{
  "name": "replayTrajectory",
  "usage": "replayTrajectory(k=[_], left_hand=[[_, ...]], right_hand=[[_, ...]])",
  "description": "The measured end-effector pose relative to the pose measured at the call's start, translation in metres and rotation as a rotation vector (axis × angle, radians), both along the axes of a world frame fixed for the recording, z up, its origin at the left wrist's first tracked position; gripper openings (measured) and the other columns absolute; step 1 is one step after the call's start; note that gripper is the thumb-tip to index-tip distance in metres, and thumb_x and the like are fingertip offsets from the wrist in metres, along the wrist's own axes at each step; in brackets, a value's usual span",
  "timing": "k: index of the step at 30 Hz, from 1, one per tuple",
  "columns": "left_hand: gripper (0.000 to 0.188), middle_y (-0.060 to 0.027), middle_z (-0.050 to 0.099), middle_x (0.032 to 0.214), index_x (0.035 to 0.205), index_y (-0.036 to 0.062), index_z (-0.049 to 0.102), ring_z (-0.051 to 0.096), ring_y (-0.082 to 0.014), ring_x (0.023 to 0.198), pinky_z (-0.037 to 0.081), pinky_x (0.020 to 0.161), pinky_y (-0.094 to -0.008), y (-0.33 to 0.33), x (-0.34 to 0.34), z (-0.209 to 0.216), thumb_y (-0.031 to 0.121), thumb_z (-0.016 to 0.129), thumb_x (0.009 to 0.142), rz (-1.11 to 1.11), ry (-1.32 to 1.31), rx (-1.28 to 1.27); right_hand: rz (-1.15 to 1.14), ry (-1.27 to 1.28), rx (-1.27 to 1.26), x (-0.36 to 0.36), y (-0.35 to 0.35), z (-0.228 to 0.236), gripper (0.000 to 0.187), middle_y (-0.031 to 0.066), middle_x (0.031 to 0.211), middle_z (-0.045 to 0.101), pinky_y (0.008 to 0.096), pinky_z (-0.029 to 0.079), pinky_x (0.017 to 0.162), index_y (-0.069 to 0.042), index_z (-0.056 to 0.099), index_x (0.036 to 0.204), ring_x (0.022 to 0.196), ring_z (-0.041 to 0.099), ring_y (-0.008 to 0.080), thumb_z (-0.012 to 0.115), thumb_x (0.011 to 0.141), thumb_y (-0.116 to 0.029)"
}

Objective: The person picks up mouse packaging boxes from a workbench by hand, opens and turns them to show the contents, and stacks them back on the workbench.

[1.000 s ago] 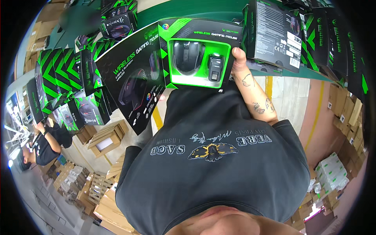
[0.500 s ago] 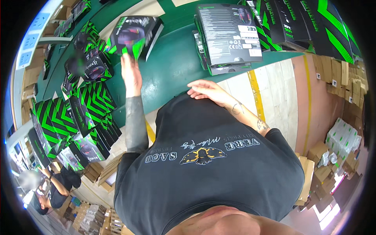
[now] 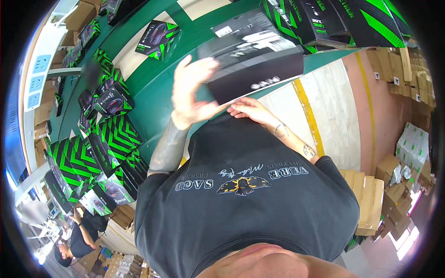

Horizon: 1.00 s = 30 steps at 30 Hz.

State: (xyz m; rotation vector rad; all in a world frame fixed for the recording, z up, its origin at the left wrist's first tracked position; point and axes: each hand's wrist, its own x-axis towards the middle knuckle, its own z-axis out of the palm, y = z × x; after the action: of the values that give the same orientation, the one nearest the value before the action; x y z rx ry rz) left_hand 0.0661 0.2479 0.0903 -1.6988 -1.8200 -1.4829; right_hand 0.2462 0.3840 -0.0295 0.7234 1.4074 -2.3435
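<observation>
A large black and grey box (image 3: 259, 58) hangs tilted over the table's near edge, blurred by motion. Its plain dark side faces me. My left hand (image 3: 192, 88) is at the box's left end, fingers on its upper side and thumb along the lower corner, closed around that end as far as the blur shows. Just below the box's lower edge is my right hand (image 3: 250, 110), fingers loosely extended in front of my shirt, holding nothing visible. A smaller black and green box (image 3: 156, 39) lies farther off on the green table (image 3: 162, 90).
Black and green boxes (image 3: 99, 153) are stacked at the left. More printed boxes (image 3: 324, 21) stand in a row at the far right. A person (image 3: 83, 236) is at the lower left. Cardboard cartons (image 3: 366, 199) stand behind me at the right.
My left hand has left the smaller box, which now lies farther away, and moved right to the large box. That box has tilted and come nearer. My right hand has barely moved.
</observation>
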Motion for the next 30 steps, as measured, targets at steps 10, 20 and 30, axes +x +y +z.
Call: replayTrajectory(k=[10,20,30], left_hand=[[0.027,-0.0055,0.058,0.110,0.119,0.0052,0.056,0.054,-0.0125,0.102,0.045,0.090,-0.0293,-0.061,-0.002,-0.021,0.022,0.055,0.097,0.507,-1.389,0.364],[0.026,-0.0126,0.054,0.103,0.088,0.0053,0.048,0.051,-0.0243,0.092,0.039,0.094,-0.0377,-0.141,0.021,-0.048,0.031,0.051,0.090,-0.092,-1.116,0.398],[0.057,-0.0108,0.051,0.131,0.131,-0.0017,0.051,0.049,-0.0181,0.121,0.036,0.104,-0.0302,-0.136,-0.055,-0.031,0.027,0.066,0.084,-0.302,-1.411,-0.166]], right_hand=[[-0.206,0.438,-0.718,-0.027,-0.006,0.026,0.099,0.0105,0.146,0.037,0.0470,0.033,0.109,-0.010,0.023,0.149,0.132,0.040,0.0274,0.061,0.079,-0.068],[-0.179,0.219,-0.513,-0.072,0.010,0.038,0.065,0.0159,0.122,0.057,0.0410,0.051,0.091,-0.002,0.038,0.139,0.109,0.060,0.0266,0.062,0.078,-0.010],[0.192,0.090,-0.975,-0.109,-0.042,0.030,0.064,0.0148,0.121,0.062,0.0435,0.048,0.095,-0.003,0.052,0.129,0.109,0.062,0.0244,0.050,0.092,-0.055]])
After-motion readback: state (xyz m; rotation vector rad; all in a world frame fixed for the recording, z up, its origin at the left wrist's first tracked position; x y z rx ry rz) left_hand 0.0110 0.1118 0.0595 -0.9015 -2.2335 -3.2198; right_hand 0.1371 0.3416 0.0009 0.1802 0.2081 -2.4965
